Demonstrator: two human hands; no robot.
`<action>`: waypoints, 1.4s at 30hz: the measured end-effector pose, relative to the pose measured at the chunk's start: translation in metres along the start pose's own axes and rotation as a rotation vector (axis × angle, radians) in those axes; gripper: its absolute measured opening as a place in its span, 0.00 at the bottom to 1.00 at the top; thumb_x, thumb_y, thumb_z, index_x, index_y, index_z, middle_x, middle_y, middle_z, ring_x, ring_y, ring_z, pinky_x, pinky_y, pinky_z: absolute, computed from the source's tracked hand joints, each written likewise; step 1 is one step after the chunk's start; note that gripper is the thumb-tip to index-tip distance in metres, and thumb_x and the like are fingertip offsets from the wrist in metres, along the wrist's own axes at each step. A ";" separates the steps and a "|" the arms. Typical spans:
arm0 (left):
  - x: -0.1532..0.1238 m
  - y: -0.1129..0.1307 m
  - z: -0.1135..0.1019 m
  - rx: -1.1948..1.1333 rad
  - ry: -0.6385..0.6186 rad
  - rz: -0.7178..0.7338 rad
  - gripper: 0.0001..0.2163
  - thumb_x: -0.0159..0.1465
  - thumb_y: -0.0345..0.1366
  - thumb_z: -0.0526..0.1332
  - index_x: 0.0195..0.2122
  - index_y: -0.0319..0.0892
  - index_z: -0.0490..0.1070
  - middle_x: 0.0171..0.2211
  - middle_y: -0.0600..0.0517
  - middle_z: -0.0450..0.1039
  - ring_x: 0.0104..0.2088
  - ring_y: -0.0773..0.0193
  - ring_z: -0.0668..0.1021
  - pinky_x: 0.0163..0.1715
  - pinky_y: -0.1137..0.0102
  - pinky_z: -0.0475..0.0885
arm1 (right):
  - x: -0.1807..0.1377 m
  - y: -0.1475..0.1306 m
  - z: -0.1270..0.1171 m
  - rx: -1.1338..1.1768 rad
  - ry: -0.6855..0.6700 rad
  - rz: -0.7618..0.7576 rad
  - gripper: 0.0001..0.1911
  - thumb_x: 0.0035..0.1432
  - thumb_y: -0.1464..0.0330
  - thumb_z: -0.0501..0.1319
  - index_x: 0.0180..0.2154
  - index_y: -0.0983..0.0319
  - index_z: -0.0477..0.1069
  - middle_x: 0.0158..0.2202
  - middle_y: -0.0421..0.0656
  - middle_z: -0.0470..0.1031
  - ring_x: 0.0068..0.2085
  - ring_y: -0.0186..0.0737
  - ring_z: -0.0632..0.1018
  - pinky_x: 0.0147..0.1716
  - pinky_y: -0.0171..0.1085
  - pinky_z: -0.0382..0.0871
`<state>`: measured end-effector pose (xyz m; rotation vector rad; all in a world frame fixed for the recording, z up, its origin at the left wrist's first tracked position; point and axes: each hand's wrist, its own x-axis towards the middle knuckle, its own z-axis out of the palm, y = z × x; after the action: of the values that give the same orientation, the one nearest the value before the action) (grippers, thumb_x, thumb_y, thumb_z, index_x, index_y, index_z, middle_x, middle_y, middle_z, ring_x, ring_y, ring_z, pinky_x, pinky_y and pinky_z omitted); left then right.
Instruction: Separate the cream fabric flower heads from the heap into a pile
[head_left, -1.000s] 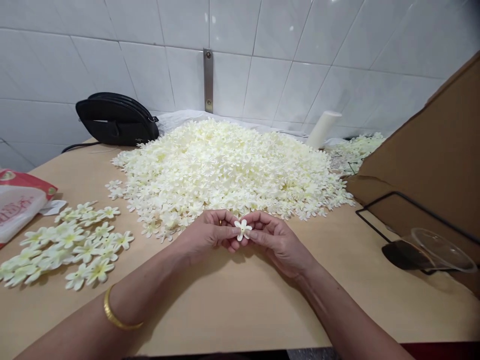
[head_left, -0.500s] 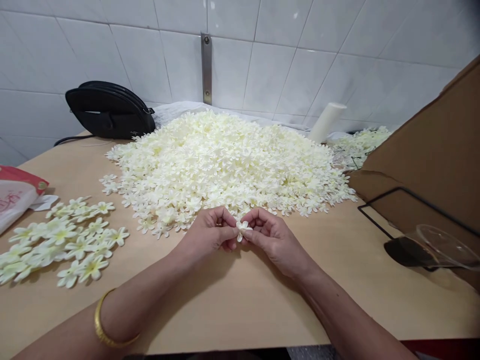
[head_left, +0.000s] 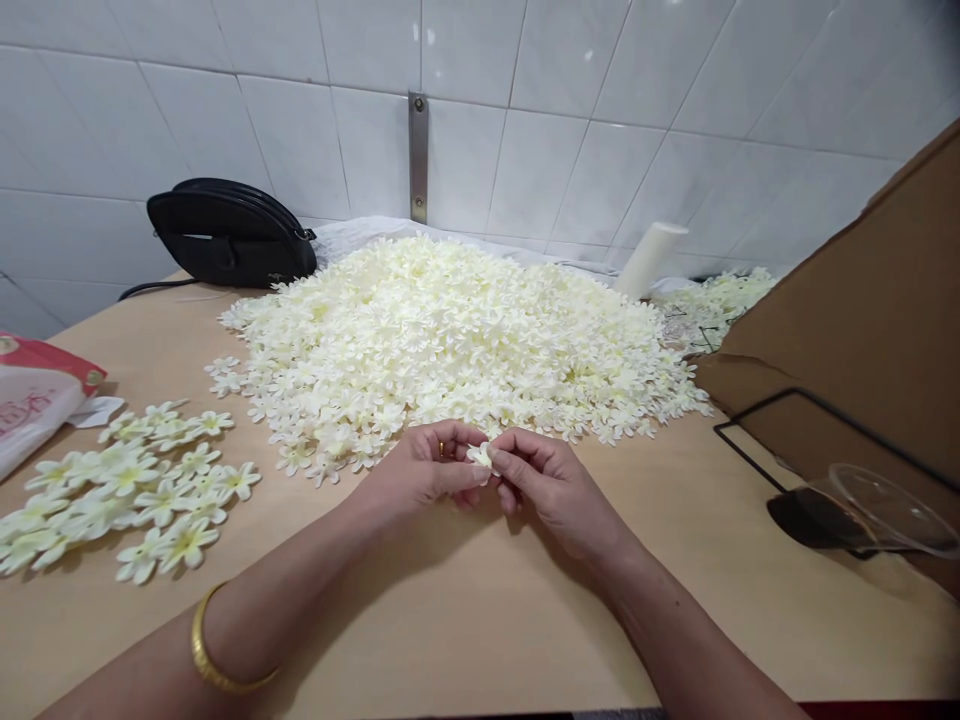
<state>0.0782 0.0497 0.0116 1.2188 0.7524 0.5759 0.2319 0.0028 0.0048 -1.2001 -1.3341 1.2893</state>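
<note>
Between my two hands is a small white artificial flower (head_left: 480,455), partly hidden by the fingers. My left hand (head_left: 431,465) pinches it from the left, thumb against fingers. From the other side, the thumb and forefinger of my right hand (head_left: 544,485) close on its petals. Just beyond the fingertips rises a wide heap of cream-white artificial flowers (head_left: 457,340). To the left of my left forearm lies a smaller group of larger flowers with yellow centres (head_left: 124,475), loosely layered on the table (head_left: 420,630).
A black bag (head_left: 232,235) stands at the back left against the tiled wall. At the left edge is a red-and-white plastic packet (head_left: 41,395). On the right are a cardboard box (head_left: 847,290), a black wire frame (head_left: 750,455), a clear plastic cup (head_left: 885,500) and a white roll (head_left: 652,260).
My fingers have shifted on the flower, which has turned and now shows less between them. The view has tilted up slightly, so everything sits a little lower.
</note>
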 end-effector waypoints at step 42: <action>-0.006 0.012 -0.003 0.162 -0.124 0.015 0.11 0.56 0.39 0.58 0.22 0.37 0.65 0.17 0.55 0.64 0.17 0.72 0.69 0.20 0.76 0.63 | -0.004 -0.007 -0.004 0.106 0.026 -0.030 0.08 0.52 0.64 0.59 0.29 0.63 0.68 0.24 0.38 0.69 0.29 0.32 0.70 0.31 0.32 0.63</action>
<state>0.0721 0.0495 0.0238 1.3980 0.6949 0.4536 0.2362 -0.0006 0.0124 -1.1159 -1.2450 1.3021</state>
